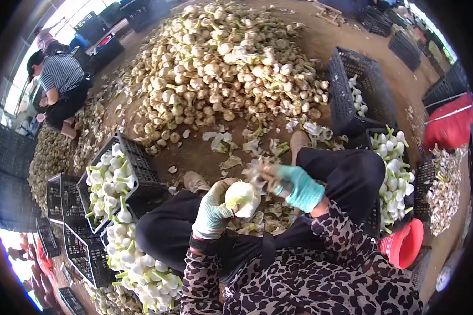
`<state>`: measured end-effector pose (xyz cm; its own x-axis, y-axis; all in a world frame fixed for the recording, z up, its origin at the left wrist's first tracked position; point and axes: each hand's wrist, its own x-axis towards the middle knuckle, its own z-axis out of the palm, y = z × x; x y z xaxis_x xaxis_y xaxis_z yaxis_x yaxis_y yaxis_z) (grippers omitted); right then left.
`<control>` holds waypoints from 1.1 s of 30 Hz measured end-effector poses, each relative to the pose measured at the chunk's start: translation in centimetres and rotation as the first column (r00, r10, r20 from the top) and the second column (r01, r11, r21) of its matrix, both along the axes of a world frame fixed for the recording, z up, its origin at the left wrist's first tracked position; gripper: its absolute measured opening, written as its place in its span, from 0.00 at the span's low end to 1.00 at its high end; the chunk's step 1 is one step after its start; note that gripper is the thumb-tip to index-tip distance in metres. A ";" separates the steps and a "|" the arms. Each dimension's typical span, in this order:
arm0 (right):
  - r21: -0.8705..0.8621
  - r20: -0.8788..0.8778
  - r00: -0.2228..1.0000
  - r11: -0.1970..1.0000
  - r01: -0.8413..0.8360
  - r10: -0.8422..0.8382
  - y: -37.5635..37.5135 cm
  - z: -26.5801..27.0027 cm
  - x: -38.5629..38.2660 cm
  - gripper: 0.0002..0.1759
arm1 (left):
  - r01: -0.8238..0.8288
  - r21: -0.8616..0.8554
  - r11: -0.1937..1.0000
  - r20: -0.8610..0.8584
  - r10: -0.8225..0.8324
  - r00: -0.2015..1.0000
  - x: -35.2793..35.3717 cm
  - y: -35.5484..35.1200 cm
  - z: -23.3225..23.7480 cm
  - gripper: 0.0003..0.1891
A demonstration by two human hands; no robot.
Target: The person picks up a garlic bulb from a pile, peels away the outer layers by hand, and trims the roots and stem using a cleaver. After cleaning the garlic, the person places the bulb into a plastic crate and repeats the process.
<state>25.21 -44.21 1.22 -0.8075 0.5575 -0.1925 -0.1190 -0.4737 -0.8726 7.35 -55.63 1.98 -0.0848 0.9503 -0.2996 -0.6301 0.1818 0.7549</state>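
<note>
My left hand point(214, 211), in a pale glove with teal on it, is closed around a white, peeled garlic bulb point(243, 199) with a cut green stem. To its right, my right hand point(301, 188) in a teal glove has its fingers curled round a brown, shaggy clump of garlic husk point(263, 175), blurred by motion. A small dark shape shows at those fingers; I cannot tell what it is. Both hands are above my lap, between my bent knees. Loose garlic skins point(263, 223) lie on the ground below them.
A large heap of unpeeled garlic point(220, 68) rises ahead. Black crates of white bulbs stand at left point(147, 168) and right point(337, 94). A red bucket point(409, 244) is tipped by my right hip. Another person point(63, 73) sits bent over at far left.
</note>
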 end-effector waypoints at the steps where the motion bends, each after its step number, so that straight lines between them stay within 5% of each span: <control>1: -0.183 -0.089 0.996 0.983 -0.033 0.017 -0.4 -1.8 -0.7 0.22 | -0.001 0.010 1.000 -0.007 0.002 1.000 0.2 0.3 0.0 0.39; 2: 0.408 0.236 0.972 0.905 -0.116 0.018 -1.0 2.8 -0.5 0.19 | 0.007 0.016 1.000 -0.006 -0.007 1.000 0.3 0.5 0.1 0.39; 4: 0.678 0.477 0.875 0.668 -0.307 -0.082 -1.4 3.9 -0.8 0.19 | -0.007 -0.064 0.998 -0.009 0.006 1.000 0.5 0.3 0.3 0.40; 10: 0.694 0.370 0.913 0.704 -0.150 -0.172 -1.2 2.2 0.0 0.13 | -0.069 0.009 0.998 0.043 0.069 0.997 -0.1 -0.2 1.8 0.39; 12: 0.254 0.083 0.992 0.965 0.067 -0.090 -2.4 2.6 -0.6 0.15 | -0.075 0.023 0.997 0.024 0.075 0.997 -0.4 -0.6 1.5 0.39; 13: 0.673 0.187 0.956 0.738 0.044 -0.227 -2.9 3.3 -0.9 0.14 | -0.077 0.060 0.995 -0.090 0.082 0.992 -0.4 -0.6 1.4 0.41; 14: 0.934 0.209 0.893 0.352 -0.061 -0.399 -3.3 4.2 -1.2 0.14 | -0.074 0.100 0.992 -0.201 0.093 0.975 -0.2 -0.5 1.5 0.42; 16: 0.945 0.118 0.891 0.325 0.034 -0.437 -3.7 4.0 -1.9 0.11 | -0.083 0.155 0.984 -0.414 0.141 0.899 0.4 -0.6 2.3 0.45; 19: 0.914 0.115 0.934 0.404 0.034 -0.340 -5.0 5.1 -2.9 0.09 | -0.305 0.210 0.929 -0.632 0.368 0.682 1.3 -0.4 2.1 0.37; 22: 0.897 0.052 0.961 0.435 0.075 -0.272 -5.1 5.9 -3.8 0.08 | -0.424 0.138 0.895 -0.501 0.432 0.750 1.8 -0.1 3.5 0.25; 24: 0.825 -0.036 0.900 0.496 0.271 -0.434 -4.1 6.3 -4.2 0.08 | -0.476 0.182 0.861 -0.504 0.497 0.706 1.2 0.0 3.4 0.24; 25: 0.845 -0.009 0.907 0.482 0.232 -0.421 -2.7 5.6 -4.0 0.15 | -0.518 0.220 0.827 -0.502 0.551 0.666 0.8 0.1 3.5 0.23; 26: 0.943 0.049 0.901 0.318 0.100 -0.430 -1.8 7.3 -3.6 0.22 | -0.514 0.228 0.827 -0.484 0.554 0.677 0.2 0.4 4.2 0.23; 29: 0.989 0.094 0.963 0.137 -0.061 -0.251 1.6 10.4 -4.2 0.30 | -0.464 0.275 0.842 -0.459 0.539 0.706 -1.7 2.3 7.3 0.23; 32: 0.917 0.397 0.878 0.087 -0.389 -0.268 4.7 15.1 -6.5 0.28 | -0.410 0.305 0.859 -0.460 0.510 0.727 -3.2 5.7 10.1 0.24; 33: 0.928 0.366 0.892 0.028 -0.372 -0.267 5.6 15.7 -7.6 0.25 | -0.368 0.355 0.859 -0.521 0.509 0.685 -4.0 7.2 10.4 0.25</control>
